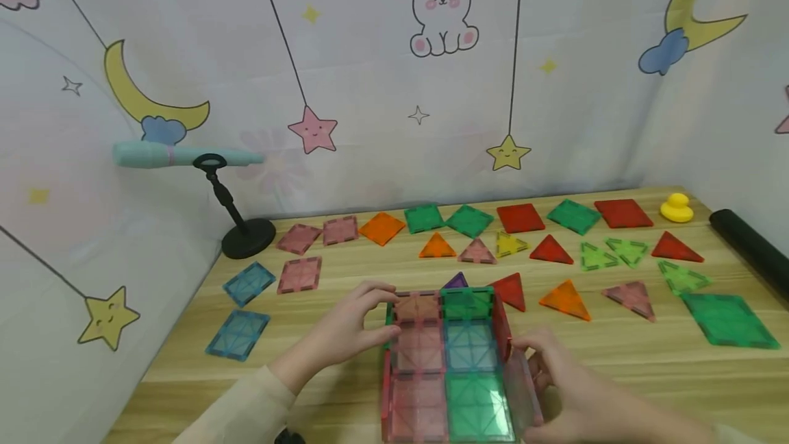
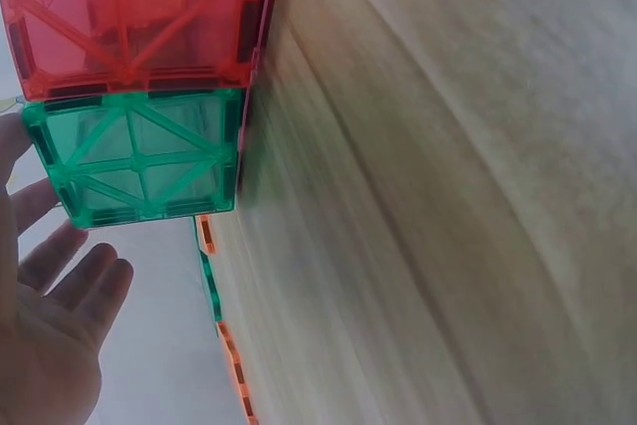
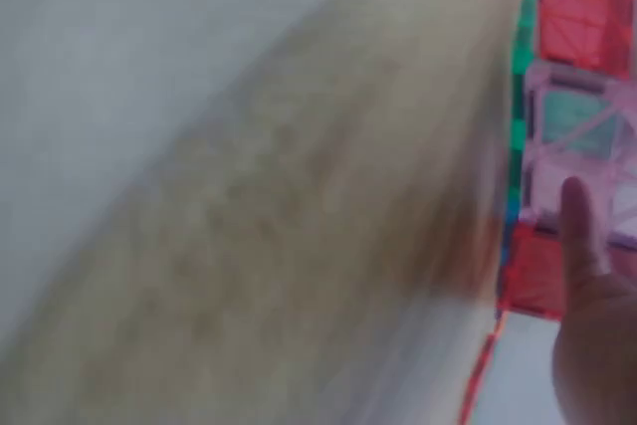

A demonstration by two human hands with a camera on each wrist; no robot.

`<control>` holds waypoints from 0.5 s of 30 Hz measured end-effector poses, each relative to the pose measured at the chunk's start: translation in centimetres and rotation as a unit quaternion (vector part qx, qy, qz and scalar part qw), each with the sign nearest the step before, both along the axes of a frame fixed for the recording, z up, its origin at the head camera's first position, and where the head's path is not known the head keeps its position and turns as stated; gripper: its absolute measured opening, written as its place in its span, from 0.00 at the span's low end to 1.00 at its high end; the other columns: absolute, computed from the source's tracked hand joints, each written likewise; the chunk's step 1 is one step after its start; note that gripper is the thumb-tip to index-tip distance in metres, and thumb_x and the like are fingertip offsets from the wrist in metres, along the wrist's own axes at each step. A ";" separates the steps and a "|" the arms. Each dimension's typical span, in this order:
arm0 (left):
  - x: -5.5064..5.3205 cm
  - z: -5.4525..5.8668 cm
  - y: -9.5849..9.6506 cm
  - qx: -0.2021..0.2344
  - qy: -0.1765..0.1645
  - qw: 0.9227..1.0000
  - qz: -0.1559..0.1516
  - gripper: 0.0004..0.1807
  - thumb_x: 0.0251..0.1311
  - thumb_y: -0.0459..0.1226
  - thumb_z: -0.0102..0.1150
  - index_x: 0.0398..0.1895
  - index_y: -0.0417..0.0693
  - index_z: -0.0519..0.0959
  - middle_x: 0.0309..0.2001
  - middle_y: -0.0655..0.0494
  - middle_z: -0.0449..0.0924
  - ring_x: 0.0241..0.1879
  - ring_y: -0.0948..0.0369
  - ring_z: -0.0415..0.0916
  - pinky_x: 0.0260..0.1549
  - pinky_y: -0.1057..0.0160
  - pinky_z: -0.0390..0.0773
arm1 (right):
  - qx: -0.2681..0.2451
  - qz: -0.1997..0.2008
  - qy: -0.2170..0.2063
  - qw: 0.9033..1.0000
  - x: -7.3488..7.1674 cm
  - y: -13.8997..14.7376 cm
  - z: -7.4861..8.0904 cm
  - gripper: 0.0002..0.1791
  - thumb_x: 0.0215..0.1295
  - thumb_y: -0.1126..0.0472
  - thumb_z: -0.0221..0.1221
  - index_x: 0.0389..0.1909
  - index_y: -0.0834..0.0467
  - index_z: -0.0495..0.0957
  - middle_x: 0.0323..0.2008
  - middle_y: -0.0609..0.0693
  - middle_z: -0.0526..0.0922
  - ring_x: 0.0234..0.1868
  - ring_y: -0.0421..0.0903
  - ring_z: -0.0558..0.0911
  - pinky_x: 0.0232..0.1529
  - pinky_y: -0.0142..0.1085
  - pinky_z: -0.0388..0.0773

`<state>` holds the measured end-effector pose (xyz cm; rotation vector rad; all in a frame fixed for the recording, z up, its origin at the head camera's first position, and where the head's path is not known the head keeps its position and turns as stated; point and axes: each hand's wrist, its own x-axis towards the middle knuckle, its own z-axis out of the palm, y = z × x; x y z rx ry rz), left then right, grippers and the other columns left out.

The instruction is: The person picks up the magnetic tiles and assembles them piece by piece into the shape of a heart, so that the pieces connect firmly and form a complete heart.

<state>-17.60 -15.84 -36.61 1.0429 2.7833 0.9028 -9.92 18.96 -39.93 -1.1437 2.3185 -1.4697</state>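
A low box of see-through magnetic tiles stands in front of me, its floor made of pink tiles (image 1: 419, 406), a blue tile (image 1: 471, 346) and a green tile (image 1: 479, 403). At its right side my right hand (image 1: 570, 389) holds a pink magnetic tile (image 1: 522, 389), which tilts outward in line with the red wall tile (image 1: 502, 324). One finger lies flat along that pink tile in the right wrist view. My left hand (image 1: 348, 334) is at the back left corner, fingers loosely extended by the green wall tile (image 2: 139, 158), beside a red wall tile (image 2: 139, 22).
Loose square and triangle tiles lie behind the box, including an orange triangle (image 1: 565, 299) and a large green square (image 1: 730, 321). Blue squares (image 1: 238, 334) lie left. A black stand (image 1: 248, 237) holds a turquoise tube (image 1: 185, 155). A yellow duck (image 1: 677, 208) sits far right.
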 end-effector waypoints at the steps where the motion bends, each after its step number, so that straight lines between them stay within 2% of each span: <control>1: 0.0 0.0 0.0 0.000 -0.001 1.000 -0.001 0.24 0.60 0.48 0.59 0.56 0.45 0.74 0.60 0.52 0.66 0.57 0.55 0.68 0.52 0.53 0.71 | 0.014 -0.011 -0.022 1.000 0.0 -0.1 0.0 0.46 0.52 0.56 0.69 0.64 0.61 0.49 0.52 0.58 0.60 0.43 0.39 0.74 0.40 0.32 0.77; 4: 0.0 0.0 -0.2 0.006 -0.008 1.000 -0.003 0.23 0.60 0.47 0.59 0.55 0.44 0.74 0.60 0.50 0.65 0.55 0.55 0.69 0.50 0.56 0.73 | 0.048 -0.044 -0.081 0.995 0.0 -0.4 0.1 0.50 0.52 0.52 0.69 0.68 0.55 0.46 0.57 0.59 0.57 0.46 0.40 0.75 0.42 0.32 0.77; 7: 0.0 -0.1 -0.4 0.016 -0.019 1.000 -0.002 0.22 0.60 0.44 0.60 0.54 0.43 0.75 0.60 0.48 0.65 0.54 0.55 0.70 0.49 0.57 0.74 | 0.063 -0.055 -0.122 0.989 -0.3 -0.6 0.5 0.53 0.50 0.52 0.70 0.70 0.50 0.44 0.61 0.61 0.54 0.46 0.43 0.76 0.43 0.33 0.77; 12: -0.2 -0.4 -0.5 0.006 -0.043 0.999 0.006 0.19 0.64 0.44 0.56 0.54 0.44 0.75 0.59 0.47 0.67 0.51 0.54 0.73 0.48 0.56 0.75 | 0.095 -0.066 -0.138 0.984 -1.0 -0.9 1.0 0.51 0.48 0.51 0.71 0.70 0.51 0.51 0.60 0.59 0.57 0.46 0.46 0.76 0.43 0.34 0.76; 15: -0.1 -0.5 -0.6 0.001 -0.061 0.998 0.014 0.18 0.65 0.44 0.54 0.54 0.46 0.75 0.58 0.49 0.68 0.52 0.55 0.73 0.48 0.56 0.75 | 0.105 -0.068 -0.128 0.984 -1.0 -0.9 1.0 0.50 0.48 0.50 0.71 0.69 0.51 0.52 0.60 0.57 0.58 0.46 0.44 0.76 0.43 0.33 0.77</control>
